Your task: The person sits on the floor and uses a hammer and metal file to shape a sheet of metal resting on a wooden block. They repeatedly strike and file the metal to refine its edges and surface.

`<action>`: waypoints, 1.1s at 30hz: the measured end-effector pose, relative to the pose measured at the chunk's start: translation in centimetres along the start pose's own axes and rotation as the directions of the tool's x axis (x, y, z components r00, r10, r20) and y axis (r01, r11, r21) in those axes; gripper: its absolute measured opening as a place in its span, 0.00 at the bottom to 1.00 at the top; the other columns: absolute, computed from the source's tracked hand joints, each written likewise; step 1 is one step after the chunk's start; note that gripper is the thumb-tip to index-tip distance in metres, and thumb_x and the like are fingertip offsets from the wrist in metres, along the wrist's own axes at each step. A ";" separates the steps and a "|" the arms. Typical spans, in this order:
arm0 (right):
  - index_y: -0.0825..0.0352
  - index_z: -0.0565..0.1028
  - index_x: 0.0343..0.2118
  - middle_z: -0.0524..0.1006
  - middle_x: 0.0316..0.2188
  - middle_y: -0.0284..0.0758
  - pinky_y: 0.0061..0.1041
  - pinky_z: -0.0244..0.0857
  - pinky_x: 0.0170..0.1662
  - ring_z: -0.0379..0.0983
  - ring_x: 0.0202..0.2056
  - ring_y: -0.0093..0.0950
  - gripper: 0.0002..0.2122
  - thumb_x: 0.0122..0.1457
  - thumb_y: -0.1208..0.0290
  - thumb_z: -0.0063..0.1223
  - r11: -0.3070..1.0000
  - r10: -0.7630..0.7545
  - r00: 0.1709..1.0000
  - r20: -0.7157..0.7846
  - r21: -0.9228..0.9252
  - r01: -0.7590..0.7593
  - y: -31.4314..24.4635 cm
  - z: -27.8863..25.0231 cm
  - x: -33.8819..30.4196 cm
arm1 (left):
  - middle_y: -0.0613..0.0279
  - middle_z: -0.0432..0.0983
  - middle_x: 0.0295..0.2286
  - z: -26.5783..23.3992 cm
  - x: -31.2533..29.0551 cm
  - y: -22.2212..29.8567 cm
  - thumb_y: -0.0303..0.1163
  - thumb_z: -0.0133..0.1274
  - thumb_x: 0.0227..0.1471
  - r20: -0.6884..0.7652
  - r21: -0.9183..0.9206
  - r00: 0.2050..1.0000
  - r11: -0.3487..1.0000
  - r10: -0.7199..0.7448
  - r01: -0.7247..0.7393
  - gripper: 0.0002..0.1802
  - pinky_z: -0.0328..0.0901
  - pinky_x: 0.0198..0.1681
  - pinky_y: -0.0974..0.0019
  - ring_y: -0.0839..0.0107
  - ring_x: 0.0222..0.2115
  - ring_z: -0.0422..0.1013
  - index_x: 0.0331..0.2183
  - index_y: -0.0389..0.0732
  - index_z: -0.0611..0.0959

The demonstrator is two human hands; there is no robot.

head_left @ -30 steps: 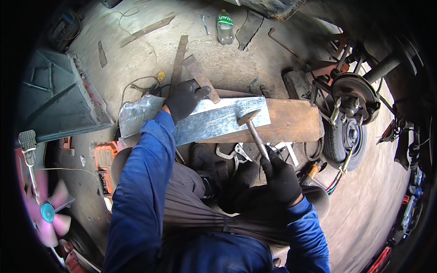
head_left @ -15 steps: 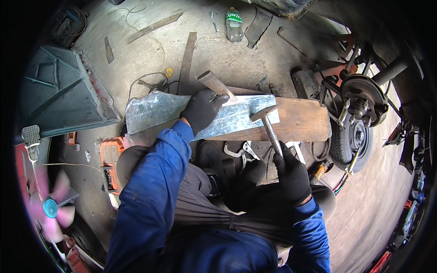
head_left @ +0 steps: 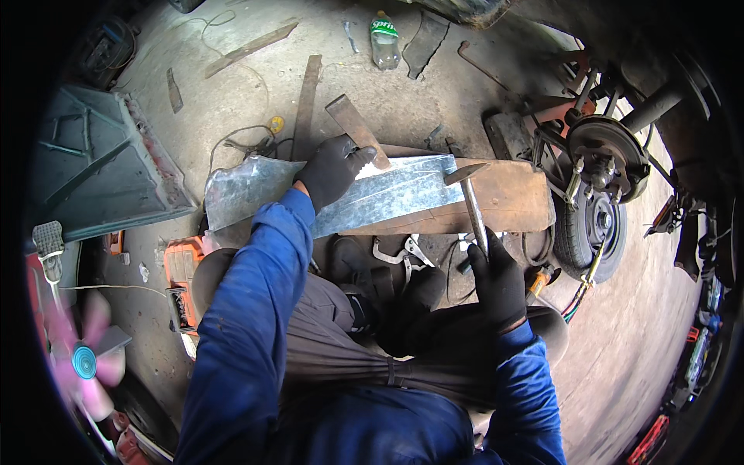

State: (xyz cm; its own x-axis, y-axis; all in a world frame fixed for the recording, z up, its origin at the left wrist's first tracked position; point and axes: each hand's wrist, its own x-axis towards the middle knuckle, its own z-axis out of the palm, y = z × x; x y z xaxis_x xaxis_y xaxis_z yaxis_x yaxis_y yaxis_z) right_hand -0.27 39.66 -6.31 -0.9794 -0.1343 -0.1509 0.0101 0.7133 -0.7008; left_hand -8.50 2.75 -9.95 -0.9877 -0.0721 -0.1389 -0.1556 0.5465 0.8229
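A shiny sheet of galvanised metal (head_left: pixel 403 190) lies on a thick wooden board (head_left: pixel 504 198) in front of my knees. My left hand (head_left: pixel 333 172), in a black glove, presses on the sheet with its fingers closed on a flat metal bar (head_left: pixel 355 124). That bar slants away to the far left, its near end on the sheet. In my gloved right hand (head_left: pixel 497 287) is a hammer (head_left: pixel 474 209), gripped by the handle. Its narrow head is over the board, just beyond the sheet's right end. Whether the head touches the wood I cannot tell.
Locking pliers (head_left: pixel 407 252) lie below the board near my shoes. An orange toolbox (head_left: pixel 184 267) and a spinning pink fan (head_left: pixel 84 360) are at left. A wheel hub (head_left: pixel 604 163) and tyre (head_left: pixel 593 236) stand right; a plastic bottle (head_left: pixel 384 43) lies beyond.
The hammer head has moved from over the sheet's right end to the right, over the bare board. My left hand stays on the bar. The whole view has shifted slightly.
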 end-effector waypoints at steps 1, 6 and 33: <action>0.69 0.77 0.66 0.86 0.38 0.56 0.43 0.78 0.42 0.87 0.41 0.50 0.24 0.73 0.59 0.61 1.000 -0.024 0.999 -0.021 0.018 0.025 0.2 0.1 0.2 | 0.35 0.86 0.39 -0.3 0.1 0.2 0.47 0.62 0.68 0.032 0.003 0.999 1.000 -0.017 0.017 0.26 0.74 0.50 0.50 0.46 0.43 0.83 0.45 0.29 0.86; 0.66 0.75 0.67 0.85 0.38 0.57 0.47 0.78 0.41 0.85 0.40 0.54 0.25 0.72 0.58 0.61 0.998 0.062 0.996 0.060 -0.027 -0.060 0.2 0.6 0.7 | 0.36 0.86 0.42 -2.1 0.5 0.2 0.47 0.62 0.68 0.089 0.026 0.996 0.999 -0.023 0.021 0.26 0.73 0.52 0.52 0.49 0.44 0.83 0.49 0.30 0.87; 0.67 0.76 0.62 0.84 0.32 0.56 0.54 0.75 0.40 0.83 0.37 0.58 0.23 0.74 0.54 0.54 0.965 -0.087 0.994 0.064 -0.242 0.100 -0.8 0.9 1.5 | 0.48 0.88 0.43 -20.8 -7.9 3.5 0.39 0.50 0.76 0.099 -0.126 0.968 0.967 0.233 -0.220 0.25 0.75 0.57 0.66 0.68 0.46 0.84 0.52 0.23 0.86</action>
State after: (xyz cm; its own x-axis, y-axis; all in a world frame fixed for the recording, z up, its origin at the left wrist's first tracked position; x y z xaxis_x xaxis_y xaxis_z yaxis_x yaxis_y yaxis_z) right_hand -1.52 38.23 -6.60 -0.9616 -0.2397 -0.1335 -0.1371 0.8412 -0.5230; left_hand -1.62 -12.07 5.50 -0.9902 0.1397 0.0028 0.0645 0.4398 0.8958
